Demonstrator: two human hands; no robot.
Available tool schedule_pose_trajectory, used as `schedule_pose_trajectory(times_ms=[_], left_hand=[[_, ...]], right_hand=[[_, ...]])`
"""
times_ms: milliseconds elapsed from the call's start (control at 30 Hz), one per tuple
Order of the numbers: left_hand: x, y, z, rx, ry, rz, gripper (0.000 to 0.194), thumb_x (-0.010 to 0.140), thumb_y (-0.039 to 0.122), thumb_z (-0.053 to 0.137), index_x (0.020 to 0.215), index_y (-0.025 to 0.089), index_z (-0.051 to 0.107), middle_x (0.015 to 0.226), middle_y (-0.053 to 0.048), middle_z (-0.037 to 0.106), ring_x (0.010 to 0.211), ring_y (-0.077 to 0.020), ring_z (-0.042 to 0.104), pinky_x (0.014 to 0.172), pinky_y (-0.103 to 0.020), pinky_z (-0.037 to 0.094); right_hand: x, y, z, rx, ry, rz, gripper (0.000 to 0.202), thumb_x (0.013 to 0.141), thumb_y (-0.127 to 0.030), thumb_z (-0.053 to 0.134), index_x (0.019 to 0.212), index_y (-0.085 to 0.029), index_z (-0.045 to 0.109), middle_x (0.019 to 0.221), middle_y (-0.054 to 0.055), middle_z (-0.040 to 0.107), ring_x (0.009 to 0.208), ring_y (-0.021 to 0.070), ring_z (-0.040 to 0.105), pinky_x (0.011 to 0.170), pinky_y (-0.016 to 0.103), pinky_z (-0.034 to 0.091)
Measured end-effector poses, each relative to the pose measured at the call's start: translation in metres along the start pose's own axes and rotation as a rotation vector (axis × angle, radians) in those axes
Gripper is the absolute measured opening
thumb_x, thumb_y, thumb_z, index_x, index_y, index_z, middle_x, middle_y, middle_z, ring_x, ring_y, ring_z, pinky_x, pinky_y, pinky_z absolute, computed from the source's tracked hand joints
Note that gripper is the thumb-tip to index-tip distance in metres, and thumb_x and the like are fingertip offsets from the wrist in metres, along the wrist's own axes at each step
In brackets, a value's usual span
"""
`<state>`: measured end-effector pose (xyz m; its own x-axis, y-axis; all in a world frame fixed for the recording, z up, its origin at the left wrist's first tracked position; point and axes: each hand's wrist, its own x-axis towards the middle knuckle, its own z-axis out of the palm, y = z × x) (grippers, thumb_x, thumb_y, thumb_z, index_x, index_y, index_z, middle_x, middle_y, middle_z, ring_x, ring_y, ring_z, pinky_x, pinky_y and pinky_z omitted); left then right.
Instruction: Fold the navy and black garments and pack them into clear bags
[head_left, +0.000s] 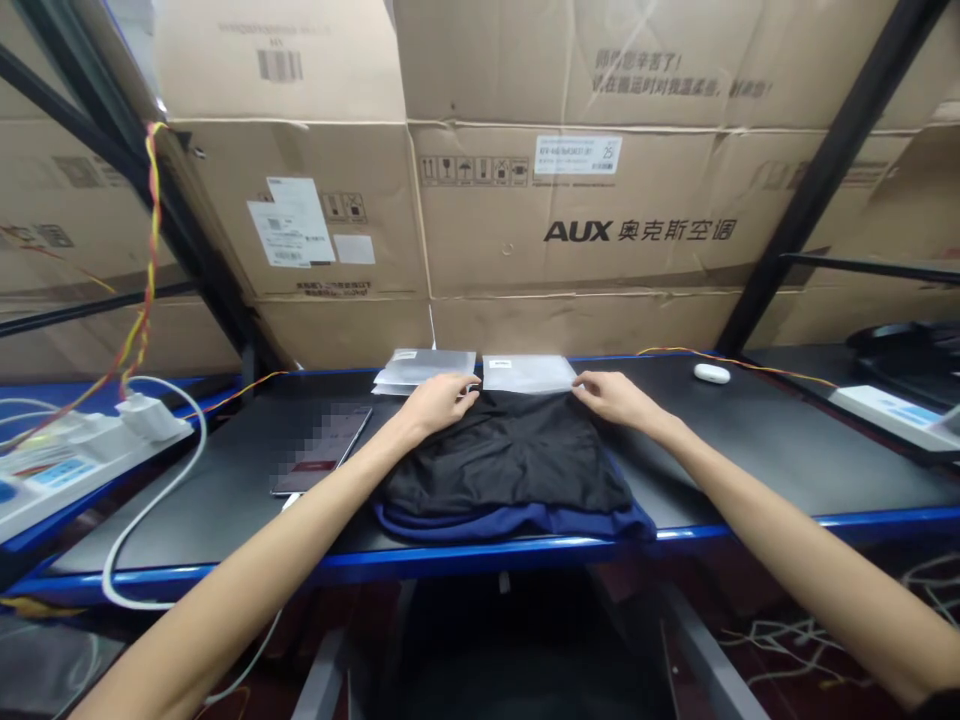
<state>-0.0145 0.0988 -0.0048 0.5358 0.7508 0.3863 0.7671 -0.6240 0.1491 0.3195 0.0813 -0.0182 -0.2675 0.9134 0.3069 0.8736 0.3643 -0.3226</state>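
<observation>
A soft black cloth lies spread at the front of the bench, slightly wrinkled. Dark blue fabric shows under its near edge; whether both belong to one garment I cannot tell. My left hand is closed at the far left corner of the black cloth, thumb and fingers pinched together. At the far right corner, my right hand pinches the cloth's edge. Just beyond my hands lie two flat, whitish translucent packets, the left packet and the right packet, each with a small label.
The black bench top has a blue edge. A phone lies left of my left forearm. White power strips stand at the left and right. A small white case sits at the back right. Cardboard walls the back.
</observation>
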Motion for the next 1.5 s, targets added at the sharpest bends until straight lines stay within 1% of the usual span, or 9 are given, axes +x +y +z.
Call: schedule_pose_trajectory(times_ms=[67, 133, 267, 367, 500, 867, 1233, 1400, 1500], left_hand=[[-0.007, 0.006, -0.012, -0.021, 0.089, 0.071, 0.031, 0.094, 0.033, 0.05, 0.115, 0.019, 0.069, 0.112, -0.008, 0.07, 0.103, -0.0236, 0.066, 0.093, -0.035, 0.05], [-0.015, 0.013, -0.024, -0.082, 0.081, 0.159, 0.031, 0.095, 0.037, 0.051, 0.113, 0.019, 0.069, 0.115, -0.007, 0.069, 0.109, -0.0228, 0.063, 0.099, -0.035, 0.048], [-0.038, 0.026, -0.036, -0.135, -0.191, 0.228, 0.047, 0.095, 0.053, 0.05, 0.13, 0.024, 0.062, 0.141, -0.007, 0.056, 0.13, -0.025, 0.052, 0.113, -0.039, 0.038], [-0.054, 0.03, -0.029, -0.121, -0.392, 0.171, 0.064, 0.093, 0.064, 0.046, 0.148, 0.03, 0.042, 0.159, -0.006, 0.031, 0.146, -0.0284, 0.031, 0.12, -0.045, 0.025], [-0.064, 0.027, -0.015, -0.119, -0.476, 0.134, 0.072, 0.092, 0.069, 0.043, 0.153, 0.034, 0.03, 0.163, -0.005, 0.016, 0.151, -0.0294, 0.014, 0.122, -0.049, 0.017], [-0.067, 0.027, -0.01, -0.108, -0.423, 0.125, 0.071, 0.092, 0.07, 0.041, 0.152, 0.033, 0.034, 0.163, -0.004, 0.019, 0.151, -0.029, 0.016, 0.123, -0.048, 0.015], [-0.068, 0.025, -0.011, -0.145, -0.375, 0.147, 0.061, 0.095, 0.061, 0.044, 0.149, 0.033, 0.04, 0.16, -0.004, 0.027, 0.149, -0.0272, 0.023, 0.122, -0.046, 0.02], [-0.051, 0.01, -0.013, -0.158, -0.131, 0.105, 0.043, 0.1, 0.039, 0.04, 0.135, 0.022, 0.058, 0.144, -0.005, 0.055, 0.135, -0.0203, 0.048, 0.116, -0.036, 0.035], [-0.034, -0.008, -0.011, -0.003, -0.016, 0.014, 0.046, 0.09, 0.019, 0.047, 0.134, 0.016, 0.059, 0.143, -0.009, 0.055, 0.134, -0.0231, 0.049, 0.115, -0.036, 0.036]], right_hand=[[-0.003, -0.009, -0.003, -0.006, 0.055, -0.051, 0.03, 0.091, -0.035, 0.049, 0.102, -0.018, 0.071, 0.094, 0.011, 0.073, 0.085, 0.0249, 0.066, 0.08, 0.034, 0.049], [-0.007, -0.021, -0.005, 0.024, 0.085, -0.156, 0.032, 0.093, -0.039, 0.048, 0.103, -0.019, 0.072, 0.101, 0.011, 0.073, 0.093, 0.0261, 0.066, 0.087, 0.038, 0.049], [-0.022, -0.047, -0.003, 0.126, -0.063, -0.348, 0.042, 0.095, -0.05, 0.048, 0.124, -0.026, 0.066, 0.124, 0.007, 0.068, 0.117, 0.0277, 0.06, 0.104, 0.044, 0.044], [-0.033, -0.06, 0.003, 0.128, -0.268, -0.343, 0.061, 0.094, -0.062, 0.046, 0.144, -0.028, 0.049, 0.152, 0.006, 0.046, 0.141, 0.0285, 0.039, 0.117, 0.047, 0.03], [-0.041, -0.061, 0.011, 0.066, -0.432, -0.299, 0.075, 0.09, -0.071, 0.046, 0.153, -0.034, 0.031, 0.162, 0.003, 0.022, 0.15, 0.0306, 0.014, 0.122, 0.054, 0.011], [-0.045, -0.061, 0.013, 0.011, -0.43, -0.279, 0.076, 0.09, -0.074, 0.041, 0.153, -0.033, 0.031, 0.162, 0.003, 0.02, 0.15, 0.029, 0.013, 0.122, 0.051, 0.01], [-0.045, -0.058, 0.015, 0.067, -0.396, -0.293, 0.073, 0.09, -0.069, 0.048, 0.152, -0.035, 0.034, 0.162, 0.002, 0.024, 0.15, 0.0299, 0.016, 0.122, 0.052, 0.012], [-0.045, -0.058, 0.015, 0.09, -0.393, -0.285, 0.072, 0.089, -0.068, 0.05, 0.151, -0.034, 0.036, 0.161, 0.003, 0.026, 0.149, 0.0307, 0.017, 0.122, 0.052, 0.012], [-0.044, -0.056, 0.016, 0.095, -0.392, -0.289, 0.072, 0.089, -0.068, 0.051, 0.151, -0.034, 0.037, 0.161, 0.003, 0.027, 0.149, 0.0311, 0.018, 0.122, 0.053, 0.013]])
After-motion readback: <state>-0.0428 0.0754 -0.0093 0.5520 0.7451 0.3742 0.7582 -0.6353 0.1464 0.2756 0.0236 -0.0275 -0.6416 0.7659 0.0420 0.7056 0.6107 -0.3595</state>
